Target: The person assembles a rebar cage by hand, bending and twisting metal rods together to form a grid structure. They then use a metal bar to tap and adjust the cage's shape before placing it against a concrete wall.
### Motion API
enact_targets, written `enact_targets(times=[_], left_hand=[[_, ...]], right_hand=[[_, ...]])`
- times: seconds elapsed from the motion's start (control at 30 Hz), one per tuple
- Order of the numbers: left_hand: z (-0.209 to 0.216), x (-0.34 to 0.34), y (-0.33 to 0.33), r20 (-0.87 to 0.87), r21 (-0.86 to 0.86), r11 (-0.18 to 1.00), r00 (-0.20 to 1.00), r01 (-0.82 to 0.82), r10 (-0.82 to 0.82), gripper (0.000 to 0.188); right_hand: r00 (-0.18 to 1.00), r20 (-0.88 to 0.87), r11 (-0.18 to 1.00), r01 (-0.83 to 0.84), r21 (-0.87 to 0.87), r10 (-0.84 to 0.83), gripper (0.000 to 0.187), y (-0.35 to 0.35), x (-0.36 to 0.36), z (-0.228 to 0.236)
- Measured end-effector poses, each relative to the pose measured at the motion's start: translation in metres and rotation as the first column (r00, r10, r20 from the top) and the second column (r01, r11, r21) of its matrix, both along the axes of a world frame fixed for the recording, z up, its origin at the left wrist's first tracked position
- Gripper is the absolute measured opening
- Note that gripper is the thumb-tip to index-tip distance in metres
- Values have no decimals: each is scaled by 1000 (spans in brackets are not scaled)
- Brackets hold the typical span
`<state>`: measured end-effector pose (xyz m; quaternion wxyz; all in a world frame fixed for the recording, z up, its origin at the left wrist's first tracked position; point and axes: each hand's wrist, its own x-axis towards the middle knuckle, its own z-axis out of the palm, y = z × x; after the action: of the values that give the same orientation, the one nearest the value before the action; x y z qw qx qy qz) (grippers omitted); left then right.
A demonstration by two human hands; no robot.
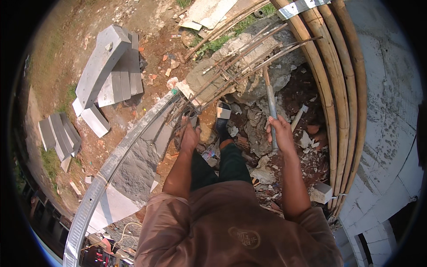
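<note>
My right hand (282,129) is wrapped round a grey metal pipe (271,100). Its far end is narrower and rusty brown, and reaches up to the rusty rebar cage (235,73). I cannot tell whether the two touch. The cage's bars run over a rough concrete beam (204,84) toward the upper right. At the cage's near left end, my left hand (190,137) is closed on thin rusty rebar, its fingers partly hidden among the bars. One foot (222,116) in a dark shoe stands on the rubble between my hands.
Long bamboo poles (327,89), strapped together, curve along the right beside a grey block wall (382,111). A metal channel (118,160) runs along the left. Grey blocks (103,66) are stacked on the earth at the upper left. Broken concrete (264,173) litters the ground around my legs.
</note>
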<state>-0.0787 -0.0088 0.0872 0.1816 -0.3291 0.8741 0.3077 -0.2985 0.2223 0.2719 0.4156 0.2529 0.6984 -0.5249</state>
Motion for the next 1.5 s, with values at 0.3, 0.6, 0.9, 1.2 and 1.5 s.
enact_targets(times=[0.3, 0.6, 0.9, 1.2, 1.5], left_hand=[[-55, -4, -13, 60, -13, 993, 991, -117, 117, 59], [-68, 1, -14, 10, -143, 990, 1000, 20, -19, 61], [-98, 14, -9, -92, -221, 975, 996, -2, -19, 68], [-47, -45, -30, 180, 101, 984, 975, -149, 130, 62], [-43, -55, -34, 198, 132, 977, 970, -170, 142, 57]], right_hand=[[998, 49, 995, 51, -90, -46, 29, 6, -20, -13], [994, 108, 991, 22, -130, -8, 30, 7, -35, -3], [989, 79, 991, -127, 50, 123, 22, -7, -32, 1], [984, 8, 978, -176, 110, 176, 26, -4, -26, -13], [985, -8, 976, -169, 135, 172, 26, -22, -22, -14]])
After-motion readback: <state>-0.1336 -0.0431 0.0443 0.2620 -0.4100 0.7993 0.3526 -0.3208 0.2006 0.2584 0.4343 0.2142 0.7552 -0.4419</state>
